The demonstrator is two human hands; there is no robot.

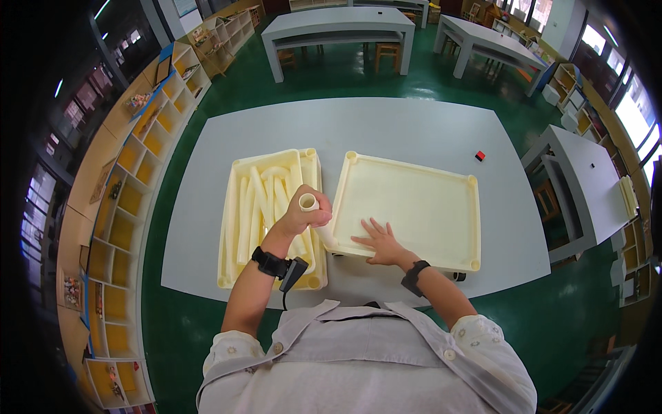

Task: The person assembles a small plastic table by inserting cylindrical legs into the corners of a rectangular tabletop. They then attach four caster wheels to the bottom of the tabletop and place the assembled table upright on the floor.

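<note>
My left hand [295, 219] is wrapped round a cream plastic tube [308, 201], whose hollow top end faces up. The tube's lower part slants down to the near left corner of a cream shelf tray [414, 200]; whether it sits inside the corner socket, I cannot tell. Fingers spread, my right hand [380, 244] lies flat on the tray near its front edge. Round sockets show at the tray's other corners. Left of it is a cream bin [225, 238] holding several loose tubes [246, 214], partly hidden by my left hand and forearm.
The grey table [276, 124] carries both pieces. A small red and black block [480, 156] lies at its right side. Dark casters [459, 277] peek out under the tray's front edge. Shelves [124, 228] line the left wall, and other grey tables [338, 24] stand beyond.
</note>
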